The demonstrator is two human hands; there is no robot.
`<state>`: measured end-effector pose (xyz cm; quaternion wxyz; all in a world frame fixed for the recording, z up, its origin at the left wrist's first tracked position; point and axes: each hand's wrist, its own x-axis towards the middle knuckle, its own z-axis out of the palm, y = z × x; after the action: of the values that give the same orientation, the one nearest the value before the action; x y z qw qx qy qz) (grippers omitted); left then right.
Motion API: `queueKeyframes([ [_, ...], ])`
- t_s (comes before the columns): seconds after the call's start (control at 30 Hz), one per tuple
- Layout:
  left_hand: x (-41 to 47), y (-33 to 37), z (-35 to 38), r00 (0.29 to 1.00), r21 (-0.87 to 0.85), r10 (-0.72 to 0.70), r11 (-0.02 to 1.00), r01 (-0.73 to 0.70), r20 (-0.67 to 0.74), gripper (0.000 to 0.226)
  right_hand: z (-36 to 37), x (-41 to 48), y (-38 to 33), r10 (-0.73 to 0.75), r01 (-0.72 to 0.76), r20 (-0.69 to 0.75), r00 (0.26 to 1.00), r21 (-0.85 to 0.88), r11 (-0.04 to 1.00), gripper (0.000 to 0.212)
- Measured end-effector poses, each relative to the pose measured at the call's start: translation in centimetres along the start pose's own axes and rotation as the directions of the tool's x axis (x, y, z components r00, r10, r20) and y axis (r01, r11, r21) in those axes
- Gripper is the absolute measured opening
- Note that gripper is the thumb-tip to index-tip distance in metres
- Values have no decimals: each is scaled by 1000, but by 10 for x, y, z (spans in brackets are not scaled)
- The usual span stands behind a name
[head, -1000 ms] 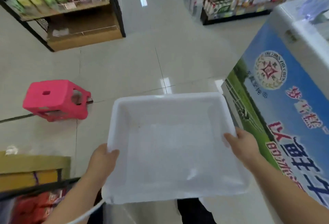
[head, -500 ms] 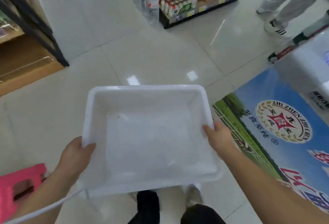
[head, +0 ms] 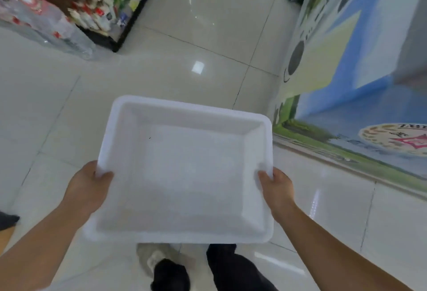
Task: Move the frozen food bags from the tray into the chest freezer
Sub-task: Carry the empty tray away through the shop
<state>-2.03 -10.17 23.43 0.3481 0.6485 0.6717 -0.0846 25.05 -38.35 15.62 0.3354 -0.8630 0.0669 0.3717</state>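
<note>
A white plastic tray [head: 120, 129] is held level in front of me above the tiled floor, and nothing lies inside it. My left hand [head: 89, 186] grips its left rim, thumb over the edge. My right hand [head: 277, 189] grips the right rim the same way. The chest freezer [head: 360, 96] stands to my right; I see only its printed blue and green side panel, not its lid or inside. No frozen food bags are in view.
A shop shelf [head: 101, 13] with bottles and packets stands at the far left, with shrink-wrapped water bottles [head: 46, 25] on the floor beside it. Glossy floor tiles stretch ahead between shelf and freezer. My legs and shoes [head: 171, 267] show below the tray.
The view has swung to the right: the pink stool and brown shelf have left the frame, the freezer panel now fills the right side. Both hands keep hold of the tray.
</note>
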Motion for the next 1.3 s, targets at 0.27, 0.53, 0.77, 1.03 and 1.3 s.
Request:
queueKeyframes([
  [0.27, 156, 90, 43, 913, 283, 268, 890, -357, 307, 27, 69, 9, 45, 386, -303, -167, 907, 377, 875, 11],
  [0.53, 250, 169, 138, 640, 315, 456, 602, -734, 618, 40, 184, 5, 91, 735, -365, -208, 645, 761, 536, 23],
  [0.77, 278, 204, 238, 432, 314, 529, 301, -900, 730, 41, 287, 13, 124, 866, -194, -110, 488, 954, 230, 20],
  [1.03, 300, 222, 303, 248, 242, 537, 83, -967, 806, 46, 354, 43, 129, 898, 2, -25, 440, 1000, 27, 16],
  [1.3, 310, 233, 327, 359, 410, 414, -38, -911, 837, 79, 371, 67, 119, 865, 59, -18, 502, 998, -14, 16],
])
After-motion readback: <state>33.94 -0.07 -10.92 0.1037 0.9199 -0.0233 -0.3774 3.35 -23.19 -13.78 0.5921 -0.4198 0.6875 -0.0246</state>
